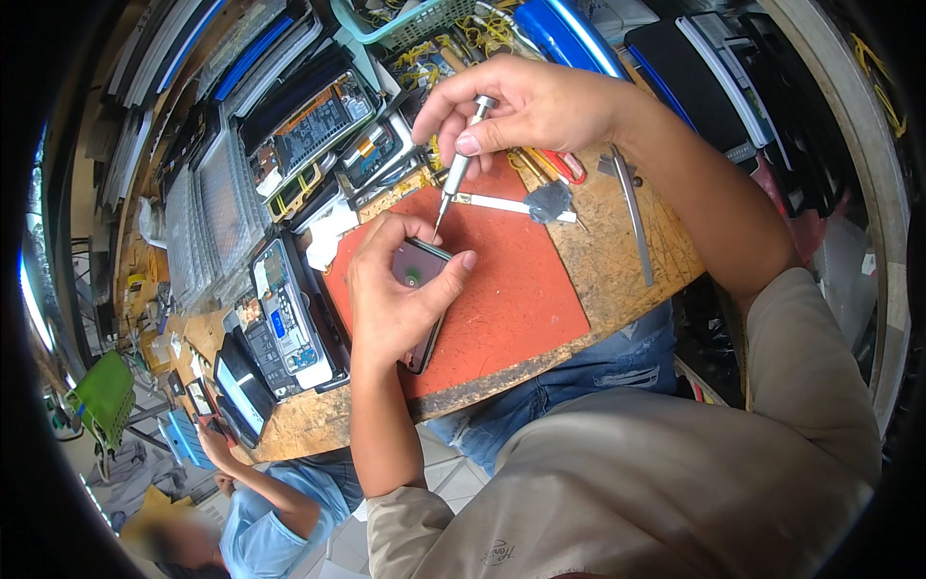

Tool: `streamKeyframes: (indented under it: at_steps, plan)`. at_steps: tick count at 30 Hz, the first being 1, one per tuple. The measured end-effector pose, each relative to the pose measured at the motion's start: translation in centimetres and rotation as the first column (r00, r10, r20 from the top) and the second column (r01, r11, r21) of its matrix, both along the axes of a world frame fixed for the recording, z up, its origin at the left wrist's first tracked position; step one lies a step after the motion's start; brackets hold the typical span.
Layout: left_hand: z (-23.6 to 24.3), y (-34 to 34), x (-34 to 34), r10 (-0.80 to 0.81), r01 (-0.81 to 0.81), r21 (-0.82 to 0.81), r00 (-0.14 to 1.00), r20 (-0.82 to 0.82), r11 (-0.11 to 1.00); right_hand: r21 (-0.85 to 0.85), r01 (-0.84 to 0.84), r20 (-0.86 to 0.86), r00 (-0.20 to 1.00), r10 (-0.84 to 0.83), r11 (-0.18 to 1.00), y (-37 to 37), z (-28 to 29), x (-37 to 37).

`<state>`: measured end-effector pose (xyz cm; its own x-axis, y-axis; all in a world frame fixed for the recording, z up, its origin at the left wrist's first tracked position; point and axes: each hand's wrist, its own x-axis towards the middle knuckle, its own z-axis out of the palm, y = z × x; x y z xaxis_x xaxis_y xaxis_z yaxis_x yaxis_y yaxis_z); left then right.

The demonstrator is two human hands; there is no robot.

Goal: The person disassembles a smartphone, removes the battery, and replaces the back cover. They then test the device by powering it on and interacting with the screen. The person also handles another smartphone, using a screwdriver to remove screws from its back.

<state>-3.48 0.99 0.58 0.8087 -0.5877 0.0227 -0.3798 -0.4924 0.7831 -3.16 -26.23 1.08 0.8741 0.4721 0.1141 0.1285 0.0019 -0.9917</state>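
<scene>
My left hand (pixel 386 289) is closed round the edges of a dark smartphone (pixel 415 262), which rests on an orange-red mat (pixel 526 299). Thumb and fingers span its upper end, and the hand hides much of its left side. Above it, my right hand (pixel 526 101) grips a slim silver screwdriver (pixel 456 179) near its top. The driver slants down to the left, its tip at the phone's top edge. Whether the tip touches a screw is too small to tell. Just right of the driver, a white strip with a grey lump (pixel 550 202) lies on the mat's far edge.
Metal tweezers (pixel 633 220) lie on the wooden bench (pixel 617 280) at right. Opened phones (pixel 280 318) stand at left, with more device parts (pixel 313 121) behind. A green basket (pixel 415 27) sits at the back. Another person's hand (pixel 217 449) is at the bench's lower left.
</scene>
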Motion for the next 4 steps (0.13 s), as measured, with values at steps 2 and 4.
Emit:
streamKeyframes:
  at_steps: [2,4]
  plan:
    - [0.07,0.00,-0.05,-0.005,0.005,0.003,1.000,0.022,1.000,-0.049,0.023,-0.047,0.999,-0.025,0.999,0.12,0.04,0.01]
    - [0.16,-0.06,-0.02,-0.010,0.010,0.006,0.999,0.033,1.000,-0.144,0.053,-0.133,0.989,-0.072,0.988,0.30,0.04,0.12]
